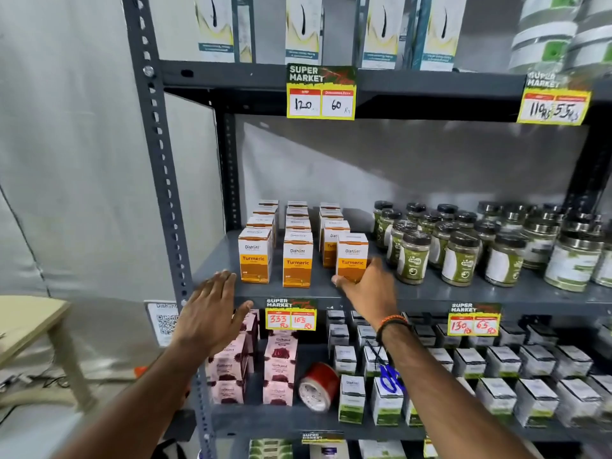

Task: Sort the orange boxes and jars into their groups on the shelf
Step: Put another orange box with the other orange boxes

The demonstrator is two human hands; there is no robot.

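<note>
- Head view: a grey metal shelf (430,293) carries three rows of orange and white Turmeric boxes on its left part; the left row front box (255,256) and the middle row front box (297,261) stand upright near the front edge
- The right hand (371,288) holds the front box of the right row (352,258); the thumb is at the lower left corner of the box and the other fingers (376,265) lie on its right side, so they are pinching this box, which stands on the shelf a little in front of the box behind it
- The left hand (212,313) is in front of the shelf edge, to the left of the boxes, palm down, fingers straight and slightly spread, holding nothing
- The jars with dark lids and green labels (460,246) stand in a group on the right part of the same shelf, just beside the right row of boxes
- On the shelf below lie a red tape roll (316,387) and blue scissors (389,376) among pink boxes (278,362) and white boxes (496,376)
- Yellow price tags (320,92) hang on the shelf edges
</note>
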